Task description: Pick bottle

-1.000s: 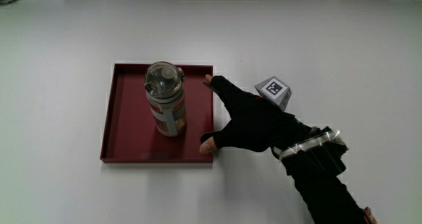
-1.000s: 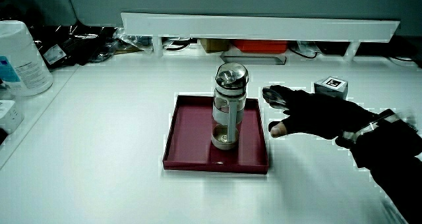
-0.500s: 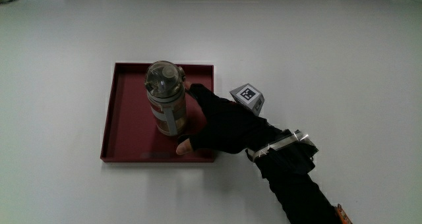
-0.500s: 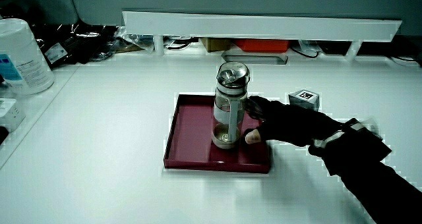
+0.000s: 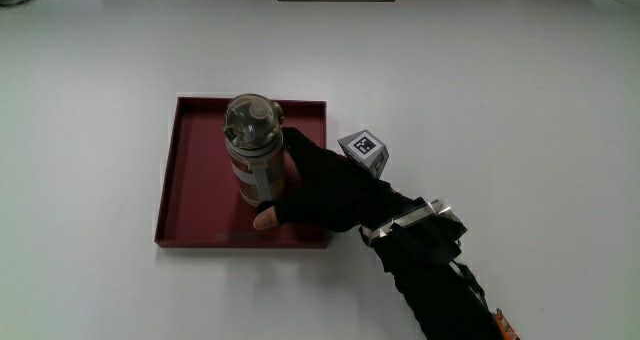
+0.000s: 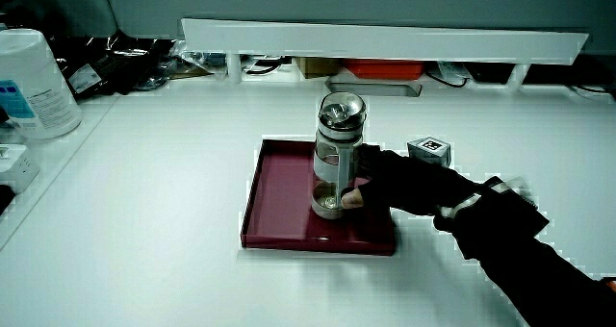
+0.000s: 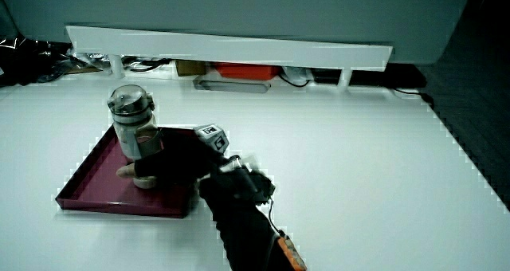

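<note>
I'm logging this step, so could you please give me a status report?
Hand at bottle, fingers wrapping it. Bottle upright in red tray. Nothing in the way.

bottle (image 5: 254,160): clear body, pale band, silvery domed lid
pose: upright in both side views (image 6: 337,154) (image 7: 134,131)
place: centre of the frame in the main view, slightly toward the upper part
</note>
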